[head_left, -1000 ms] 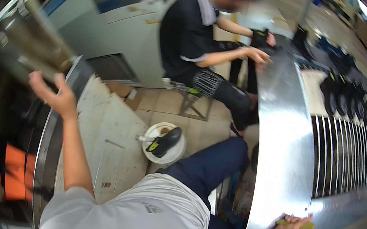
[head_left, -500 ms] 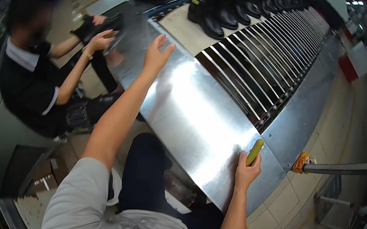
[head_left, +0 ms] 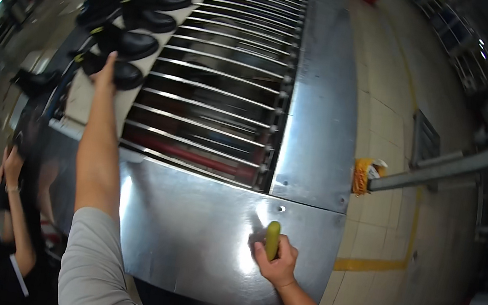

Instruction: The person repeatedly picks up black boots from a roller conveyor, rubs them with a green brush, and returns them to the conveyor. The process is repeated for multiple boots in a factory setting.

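My left hand point(head_left: 104, 73) reaches out over the pale belt at the far left. It is closed round the nearest black boot point(head_left: 127, 76), with one finger lying up along it; the other fingers are partly hidden. Low over the metal table point(head_left: 194, 227), my right hand point(head_left: 279, 261) is wrapped around a stubby yellow-green handle point(head_left: 272, 239). A dark, blurred patch shows beside that handle, and I cannot make out whether it belongs to the tool.
More black boots point(head_left: 127, 43) line the belt beyond. Metal rollers point(head_left: 214, 100) run away from the table, flanked by a steel ledge point(head_left: 317, 132). A grey rail point(head_left: 446, 165) with an orange wrapping point(head_left: 363, 176) stands right. A co-worker's hands point(head_left: 11, 163) hold something dark at left.
My view has swung left-to-right across the line and closer to it. My left hand has gone from empty in the air to the nearest boot. The right hand keeps the yellow-green handle.
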{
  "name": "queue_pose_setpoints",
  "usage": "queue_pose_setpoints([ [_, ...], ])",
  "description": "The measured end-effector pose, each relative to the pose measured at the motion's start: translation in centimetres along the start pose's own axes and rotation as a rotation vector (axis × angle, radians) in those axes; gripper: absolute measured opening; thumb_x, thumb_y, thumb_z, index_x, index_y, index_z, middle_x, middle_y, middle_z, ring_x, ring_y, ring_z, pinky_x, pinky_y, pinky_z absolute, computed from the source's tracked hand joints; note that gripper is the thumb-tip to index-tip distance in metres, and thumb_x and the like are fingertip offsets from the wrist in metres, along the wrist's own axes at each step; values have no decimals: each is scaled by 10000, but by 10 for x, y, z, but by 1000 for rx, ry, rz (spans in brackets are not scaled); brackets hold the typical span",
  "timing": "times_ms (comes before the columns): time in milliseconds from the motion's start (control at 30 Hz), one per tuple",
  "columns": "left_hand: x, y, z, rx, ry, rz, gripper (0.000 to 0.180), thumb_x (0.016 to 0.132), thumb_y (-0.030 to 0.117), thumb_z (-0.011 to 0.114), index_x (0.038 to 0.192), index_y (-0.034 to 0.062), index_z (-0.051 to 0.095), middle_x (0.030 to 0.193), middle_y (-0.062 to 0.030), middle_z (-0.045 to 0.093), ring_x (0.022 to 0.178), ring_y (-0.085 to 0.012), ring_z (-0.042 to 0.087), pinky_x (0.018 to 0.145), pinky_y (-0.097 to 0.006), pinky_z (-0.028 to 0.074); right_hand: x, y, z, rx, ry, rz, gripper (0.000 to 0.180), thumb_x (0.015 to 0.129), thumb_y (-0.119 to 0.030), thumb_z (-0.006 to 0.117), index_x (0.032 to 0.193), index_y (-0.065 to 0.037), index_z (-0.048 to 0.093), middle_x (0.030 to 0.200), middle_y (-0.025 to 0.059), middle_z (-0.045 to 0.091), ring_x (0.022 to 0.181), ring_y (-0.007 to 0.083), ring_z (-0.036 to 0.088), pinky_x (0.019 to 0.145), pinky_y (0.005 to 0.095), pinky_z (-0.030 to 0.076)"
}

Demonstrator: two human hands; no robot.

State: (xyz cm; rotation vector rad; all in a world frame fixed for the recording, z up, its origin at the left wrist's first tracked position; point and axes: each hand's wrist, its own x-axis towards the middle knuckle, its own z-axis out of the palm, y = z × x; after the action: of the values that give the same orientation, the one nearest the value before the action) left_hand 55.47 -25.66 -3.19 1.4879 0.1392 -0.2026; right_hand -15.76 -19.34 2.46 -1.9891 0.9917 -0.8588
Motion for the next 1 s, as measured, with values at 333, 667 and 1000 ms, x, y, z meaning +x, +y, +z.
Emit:
queue_pose_setpoints([
  [333,-9,18,-55,-330,-249,-334,494,772,251,868,1188,80,663,1209,-109,697,1037,-326,700,963,-540,560,5,-5,0,-10,9,-45,247,825,-164,806,924,-43,615,648,86,640,529,254,660,512,352,516],
  [667,-396,48,-161,-652,-761,-12,607,999,533,611,1372,55,589,1323,-116,662,1185,-266,651,1039,-432,516,-2,-1,-5,76,55,88,257,884,-221,755,866,-45,570,597,104,588,518,228,618,520,369,484],
  [1000,-650,-46,-225,-237,-546,-23,423,908,257,726,1202,-36,644,1111,-111,673,931,-186,648,816,-311,516,15,-1,-26,877,22,333,297,1033,-333,630,1138,-66,550,677,46,578,531,134,530,499,294,452],
])
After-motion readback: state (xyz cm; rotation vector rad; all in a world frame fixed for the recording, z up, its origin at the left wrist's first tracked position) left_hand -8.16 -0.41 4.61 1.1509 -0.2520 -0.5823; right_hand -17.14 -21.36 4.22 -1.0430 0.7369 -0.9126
